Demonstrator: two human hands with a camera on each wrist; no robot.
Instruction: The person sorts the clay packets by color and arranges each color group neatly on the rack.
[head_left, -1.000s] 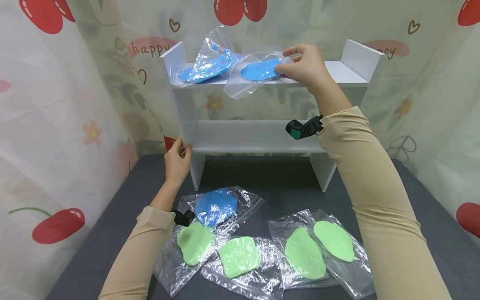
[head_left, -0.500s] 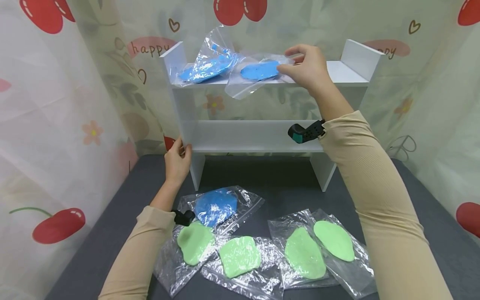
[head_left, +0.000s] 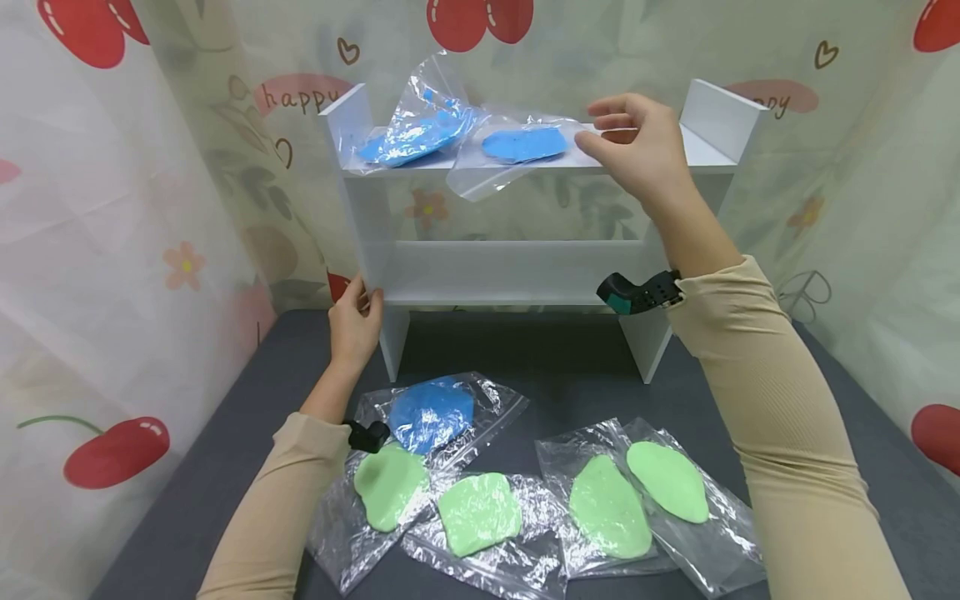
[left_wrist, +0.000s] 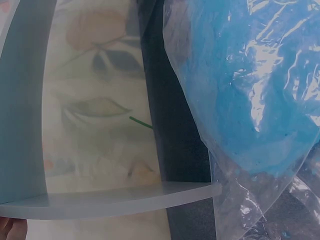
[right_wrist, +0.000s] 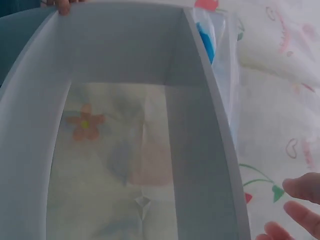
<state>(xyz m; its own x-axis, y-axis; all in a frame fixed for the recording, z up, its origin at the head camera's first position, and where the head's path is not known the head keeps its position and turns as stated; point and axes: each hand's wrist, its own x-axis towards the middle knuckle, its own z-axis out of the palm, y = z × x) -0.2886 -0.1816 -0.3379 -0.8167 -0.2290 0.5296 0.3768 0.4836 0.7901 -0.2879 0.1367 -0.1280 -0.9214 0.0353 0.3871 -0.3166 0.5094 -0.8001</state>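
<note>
A white two-tier shelf (head_left: 517, 275) stands on the dark table. My left hand (head_left: 356, 325) grips its left side panel near the lower board; those fingers (right_wrist: 63, 6) also show at the panel's edge in the right wrist view. On the top board lie two clear zip bags with flat blue pieces: a left bag (head_left: 422, 133), partly standing up, and a right bag (head_left: 525, 146), whose corner hangs over the front edge. My right hand (head_left: 641, 150) is just right of that right bag, fingers loosely bent and apart, holding nothing.
On the table before the shelf lie another bagged blue piece (head_left: 431, 414) and several bagged green pieces (head_left: 480, 512), some bags overlapping. Patterned cloth (head_left: 525, 67) hangs behind and at both sides. A thin cord (head_left: 806, 292) lies at the right.
My right hand has let go of the right blue bag and drawn back to the right. The bag's blue piece has settled flatter on the top board. My left hand has not moved.
</note>
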